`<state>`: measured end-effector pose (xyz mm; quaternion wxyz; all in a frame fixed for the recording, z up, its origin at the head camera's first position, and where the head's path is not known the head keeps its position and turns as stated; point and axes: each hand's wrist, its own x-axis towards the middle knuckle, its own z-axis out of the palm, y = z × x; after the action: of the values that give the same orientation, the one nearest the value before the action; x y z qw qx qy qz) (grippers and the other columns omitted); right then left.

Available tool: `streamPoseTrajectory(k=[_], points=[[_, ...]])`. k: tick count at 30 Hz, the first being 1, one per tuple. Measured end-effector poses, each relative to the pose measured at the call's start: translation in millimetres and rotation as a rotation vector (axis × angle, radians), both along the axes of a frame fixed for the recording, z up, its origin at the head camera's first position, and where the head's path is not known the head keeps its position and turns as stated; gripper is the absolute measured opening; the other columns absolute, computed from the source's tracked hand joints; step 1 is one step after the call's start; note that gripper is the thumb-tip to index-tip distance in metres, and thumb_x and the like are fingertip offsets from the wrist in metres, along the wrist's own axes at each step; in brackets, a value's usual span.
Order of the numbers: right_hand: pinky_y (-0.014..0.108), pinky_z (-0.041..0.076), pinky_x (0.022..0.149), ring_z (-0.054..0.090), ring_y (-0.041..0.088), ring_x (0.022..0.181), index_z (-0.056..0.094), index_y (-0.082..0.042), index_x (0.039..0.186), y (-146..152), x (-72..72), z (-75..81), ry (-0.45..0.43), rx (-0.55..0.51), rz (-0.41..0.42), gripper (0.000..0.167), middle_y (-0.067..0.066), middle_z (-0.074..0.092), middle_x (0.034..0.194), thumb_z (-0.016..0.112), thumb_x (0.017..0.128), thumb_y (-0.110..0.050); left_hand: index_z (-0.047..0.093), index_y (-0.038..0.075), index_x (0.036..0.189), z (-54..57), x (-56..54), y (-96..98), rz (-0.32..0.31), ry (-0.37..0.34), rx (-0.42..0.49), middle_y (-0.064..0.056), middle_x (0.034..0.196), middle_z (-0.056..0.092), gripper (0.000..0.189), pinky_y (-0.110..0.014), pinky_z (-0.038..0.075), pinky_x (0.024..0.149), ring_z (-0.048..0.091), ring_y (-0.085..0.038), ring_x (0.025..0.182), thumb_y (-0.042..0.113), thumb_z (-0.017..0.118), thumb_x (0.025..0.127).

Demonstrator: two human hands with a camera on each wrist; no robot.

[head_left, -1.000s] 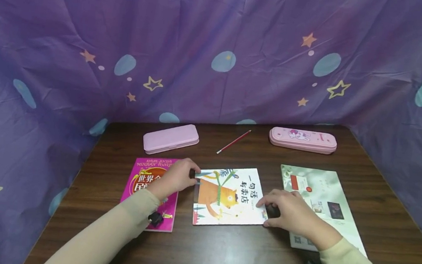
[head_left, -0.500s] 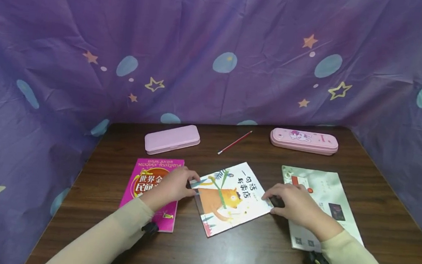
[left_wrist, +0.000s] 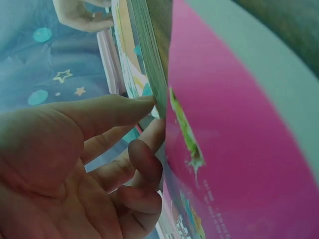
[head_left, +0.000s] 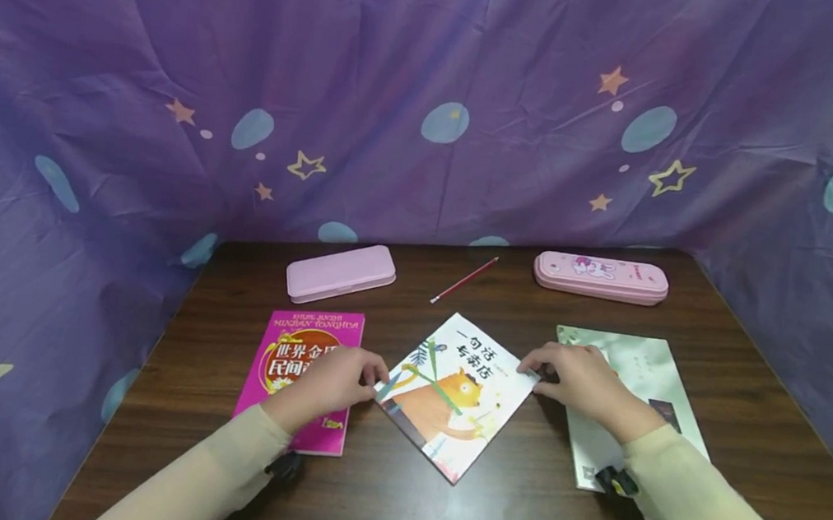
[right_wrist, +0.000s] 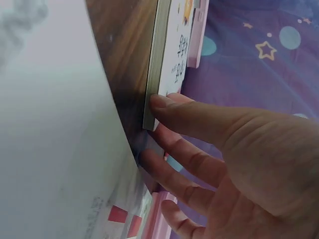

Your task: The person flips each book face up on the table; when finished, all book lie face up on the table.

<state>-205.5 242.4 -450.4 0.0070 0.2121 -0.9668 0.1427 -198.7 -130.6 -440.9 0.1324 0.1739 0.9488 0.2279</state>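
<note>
A white picture book point(head_left: 441, 407) with an orange animal on its cover lies turned at an angle in the middle of the table. My left hand point(head_left: 335, 377) pinches its left corner, and in the left wrist view the thumb and fingers point(left_wrist: 144, 102) meet at the page edges. At the opposite corner my right hand point(head_left: 577, 377) pinches the book, its thumb point(right_wrist: 162, 102) against the edge in the right wrist view. Under my left hand lies a magenta book point(head_left: 283, 335). A pale green book point(head_left: 642, 358) is partly covered by my right hand and wrist.
Along the back of the brown table point(head_left: 394, 514) are a plain pink pencil case point(head_left: 341, 274), a red pencil point(head_left: 463, 281) and a pink pencil case with a rabbit picture point(head_left: 601, 278). A purple star-patterned cloth point(head_left: 404, 61) hangs behind and at both sides.
The white book has turned counterclockwise from nearly square to a diamond position, both hands at its edges. The right hand has moved slightly away from me, the left slightly nearer. Other things stay in place.
</note>
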Motion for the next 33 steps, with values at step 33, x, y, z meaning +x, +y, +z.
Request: streamPoseTrajectory(k=[33], points=[[0.059,0.05,0.087,0.071,0.026,0.099,0.079,-0.025,0.107,-25,-61.9,-2.6,0.009,-0.045,0.0,0.029,-0.001,0.076,0.105,0.081,0.085,-0.006,0.077,0.018,0.087,-3.6,39.9,14.1,-0.127,0.021,0.103,0.015,0.068,0.07,0.016,-0.023,0.049,0.068,0.057,0.003,0.062,0.015,0.089,0.076]])
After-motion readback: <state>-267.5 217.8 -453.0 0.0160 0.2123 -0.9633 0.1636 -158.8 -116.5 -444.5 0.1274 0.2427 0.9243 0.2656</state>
